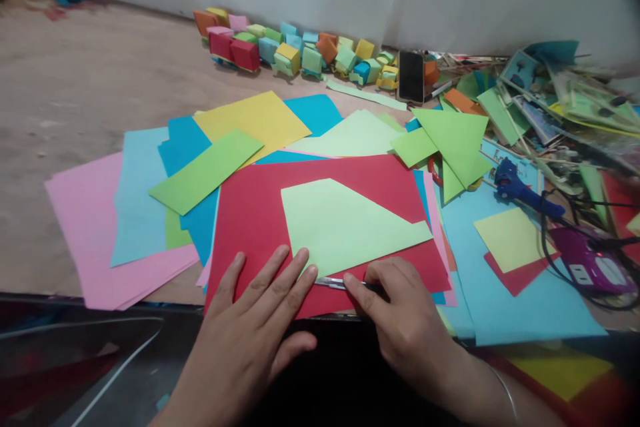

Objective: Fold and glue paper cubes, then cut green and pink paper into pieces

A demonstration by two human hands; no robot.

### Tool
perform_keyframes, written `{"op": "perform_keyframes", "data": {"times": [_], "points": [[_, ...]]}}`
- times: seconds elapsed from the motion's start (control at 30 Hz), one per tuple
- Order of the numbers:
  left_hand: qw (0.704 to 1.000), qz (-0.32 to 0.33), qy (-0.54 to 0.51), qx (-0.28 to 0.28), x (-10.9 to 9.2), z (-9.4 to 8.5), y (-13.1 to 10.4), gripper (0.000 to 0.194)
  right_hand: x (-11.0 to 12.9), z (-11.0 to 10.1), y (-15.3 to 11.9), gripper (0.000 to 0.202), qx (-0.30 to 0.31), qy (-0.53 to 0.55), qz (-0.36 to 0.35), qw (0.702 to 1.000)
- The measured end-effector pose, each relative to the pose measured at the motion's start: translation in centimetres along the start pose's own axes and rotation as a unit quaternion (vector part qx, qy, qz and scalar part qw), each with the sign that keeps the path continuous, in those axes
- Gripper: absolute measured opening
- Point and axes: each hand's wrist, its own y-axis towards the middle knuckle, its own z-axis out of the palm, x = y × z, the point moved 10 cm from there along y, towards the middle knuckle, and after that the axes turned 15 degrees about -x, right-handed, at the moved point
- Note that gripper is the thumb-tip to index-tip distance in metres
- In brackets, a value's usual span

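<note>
A pale green paper (345,227) with slanted edges lies on a red sheet (250,213) near the table's front edge. My left hand (265,307) is spread flat on the red sheet, its fingertips at the lower left edge of the pale green paper. My right hand (400,307) is closed around a slim metal tool (331,282), whose silvery tip points left along the lower edge of the pale green paper, close to my left fingertips. Most of the tool is hidden by my fingers, so its kind cannot be made out.
Pink sheets (100,233), blue, yellow and green papers lie around the red sheet. Folded paper blocks (245,53) and a phone (411,77) stand behind. At right are a blue glue gun (525,190), a purple power strip (593,260) with cables, and piled scraps (540,107).
</note>
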Motion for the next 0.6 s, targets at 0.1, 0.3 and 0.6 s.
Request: {"op": "perform_keyframes", "data": {"times": [0.1, 0.3, 0.6], "points": [[1.000, 0.002, -0.011, 0.011, 0.5, -0.2, 0.3, 0.054, -0.1, 0.1, 0.0, 0.030, 0.010, 0.001, 0.008, 1.000], [1.000, 0.021, -0.012, 0.003, 1.4, -0.3, 0.1, 0.056, -0.1, 0.2, 0.2, 0.031, 0.009, 0.006, 0.002, 1.000], [0.998, 0.020, -0.048, 0.034, 1.7, -0.3, -0.6, 0.091, 2.2, 1.1, 0.4, 0.027, 0.018, 0.023, -0.029, 0.999]]}}
